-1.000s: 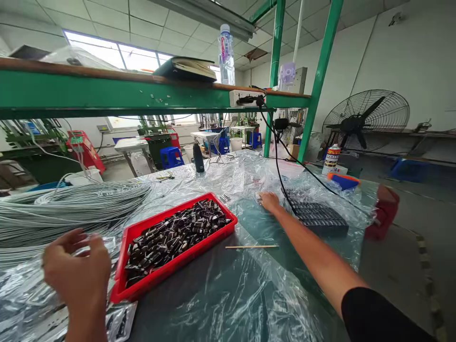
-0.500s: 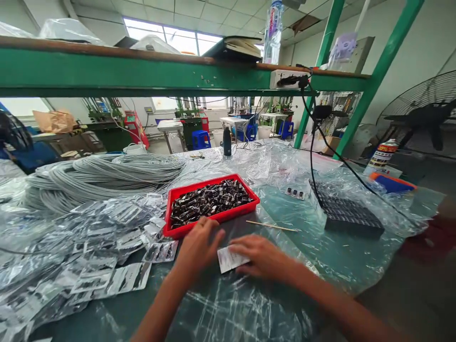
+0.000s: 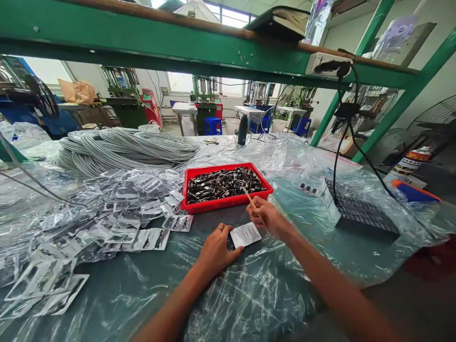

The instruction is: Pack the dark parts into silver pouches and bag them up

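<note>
My left hand (image 3: 218, 248) rests on the bench with its fingers and thumb around the left end of a small white printed card (image 3: 246, 234), gripping its edges. The card lies flat. In my right hand (image 3: 268, 216) is a thin wooden stick (image 3: 249, 197), held between thumb and fingers, its tip pointing up and left over a red tray (image 3: 228, 206). Small dark parts with shiny metal ends (image 3: 221, 184) fill that tray, just beyond both hands.
Clear plastic packs (image 3: 131, 204) form a wide pile on the left. Behind them lies a big coil of grey cable (image 3: 124, 149). A dark box (image 3: 366, 216) stands at right, near a hanging black cord (image 3: 337, 166). A green shelf beam (image 3: 142, 42) crosses overhead.
My right hand has let go of the card and picked up the wooden stick from the bench. My left hand has moved from the tray's edge to the card. The view has shifted.
</note>
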`<state>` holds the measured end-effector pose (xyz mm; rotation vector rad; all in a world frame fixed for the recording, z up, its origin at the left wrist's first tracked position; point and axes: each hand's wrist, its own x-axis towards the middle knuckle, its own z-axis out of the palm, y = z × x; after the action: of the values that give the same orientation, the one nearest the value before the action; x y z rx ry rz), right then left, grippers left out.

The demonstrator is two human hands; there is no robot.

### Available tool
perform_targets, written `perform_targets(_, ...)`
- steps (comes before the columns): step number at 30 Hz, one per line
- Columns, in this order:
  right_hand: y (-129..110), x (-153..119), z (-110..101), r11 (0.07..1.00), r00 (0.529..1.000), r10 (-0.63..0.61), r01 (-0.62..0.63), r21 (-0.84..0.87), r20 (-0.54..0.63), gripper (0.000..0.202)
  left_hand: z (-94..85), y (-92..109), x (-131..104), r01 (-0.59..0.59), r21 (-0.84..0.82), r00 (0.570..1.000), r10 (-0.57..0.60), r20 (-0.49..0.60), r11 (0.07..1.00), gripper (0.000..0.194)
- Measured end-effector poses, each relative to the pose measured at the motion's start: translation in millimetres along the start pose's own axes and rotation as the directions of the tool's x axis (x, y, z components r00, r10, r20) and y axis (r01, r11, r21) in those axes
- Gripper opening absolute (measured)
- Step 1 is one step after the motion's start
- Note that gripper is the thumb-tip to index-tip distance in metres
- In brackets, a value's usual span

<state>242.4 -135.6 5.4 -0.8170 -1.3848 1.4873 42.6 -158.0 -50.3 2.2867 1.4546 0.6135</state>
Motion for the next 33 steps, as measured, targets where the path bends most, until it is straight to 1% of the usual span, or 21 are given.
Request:
perform_targets(1,3.2,7.7,14.9,0.991,1.000,-0.010,0.010,0.133,-0.002,0.014,0.3,1.0,-0.5,0.011,0.001,1.000,-0.011,-0.003,1.000,0.050)
perform_targets(2,7.4,15.4,28.2,0.976,0.999,-0.039,0.044,0.215,-0.026,0.021,0.6,1.6,-0.9,0.020,-0.002,1.000,-0.020,-0.004,1.000,0.051)
perform_targets(4,17.5,29.4,48.8,0.946,0.986,-0.118,0.148,0.287,-0.119,0.037,1.7,1.2,-1.2,0.035,-0.016,0.999,-0.035,-0.004,0.999,0.050)
perform_targets(6,27.3,39.8,60.2,0.923,0.958,-0.171,0.237,0.303,-0.229,0.049,3.3,-0.7,-0.7,0.041,-0.043,0.999,-0.041,-0.008,0.998,0.048)
perform_targets(10,38.5,49.8,65.3,0.889,0.904,-0.216,0.339,0.309,-0.370,0.053,6.2,-3.8,0.9,0.041,-0.090,0.998,-0.044,-0.033,0.995,0.049)
perform_targets(12,42.1,51.1,66.5,0.884,0.891,-0.235,0.363,0.295,-0.389,0.052,6.5,-3.5,1.1,0.038,-0.103,0.998,-0.043,-0.045,0.994,0.048)
perform_targets(14,47.5,51.3,69.4,0.891,0.894,-0.231,0.352,0.285,-0.384,0.052,6.4,-2.8,1.0,0.033,-0.107,0.998,-0.039,-0.053,0.994,0.042)
perform_targets(16,54.7,50.2,73.5,0.899,0.907,-0.211,0.327,0.292,-0.366,0.052,7.0,-2.6,1.1,0.033,-0.106,0.997,-0.040,-0.064,0.994,0.033)
perform_targets(18,61.0,46.5,76.4,0.900,0.919,-0.189,0.303,0.313,-0.347,0.052,8.1,-3.5,1.5,0.025,-0.112,0.996,-0.034,-0.078,0.993,0.028)
perform_targets(21,62.5,32.3,74.4,0.910,0.952,-0.131,0.227,0.346,-0.278,0.050,8.9,-5.4,1.7,0.025,-0.120,0.996,-0.034,-0.079,0.992,0.025)
perform_targets(22,60.6,25.6,71.7,0.919,0.969,-0.094,0.173,0.355,-0.228,0.050,8.3,-5.6,1.4,0.031,-0.115,0.997,-0.040,-0.073,0.993,0.023)
perform_targets(24,54.1,12.5,63.5,0.933,0.996,-0.007,0.039,0.358,-0.089,0.049,6.1,-4.4,0.5,0.043,-0.101,0.997,-0.049,-0.056,0.994,0.022)
perform_targets(25,50.2,7.8,58.4,0.934,0.999,0.031,-0.017,0.357,-0.033,0.049,4.6,-2.8,0.0,0.045,-0.090,0.998,-0.050,-0.046,0.995,0.024)
perform_targets(26,46.3,5.4,53.1,0.931,0.999,0.054,-0.048,0.362,-0.005,0.049,2.9,-0.4,-0.4,0.048,-0.072,0.998,-0.050,-0.037,0.996,0.027)
perform_targets(27,42.7,5.7,47.8,0.927,0.998,0.054,-0.044,0.372,-0.015,0.049,1.3,2.8,-0.5,0.048,-0.045,0.999,-0.049,-0.023,0.998,0.031)
perform_targets(28,39.6,8.5,42.7,0.923,0.998,0.036,-0.012,0.385,-0.056,0.050,-0.2,6.7,-0.4,0.043,-0.009,0.999,-0.043,-0.003,0.999,0.034)
perform_targets(30,35.6,19.9,34.5,0.920,0.985,-0.027,0.091,0.382,-0.170,0.050,-2.0,15.6,0.9,0.028,0.082,0.999,-0.031,0.038,0.996,0.045)
perform_targets(32,35.6,33.7,30.5,0.924,0.966,-0.083,0.167,0.343,-0.247,0.050,-1.4,23.7,3.4,0.025,0.162,0.998,-0.034,0.057,0.987,0.054)
perform_targets(33,37.2,39.8,30.3,0.927,0.959,-0.101,0.188,0.324,-0.266,0.050,-0.2,26.5,4.9,0.027,0.186,0.998,-0.037,0.053,0.982,0.055)
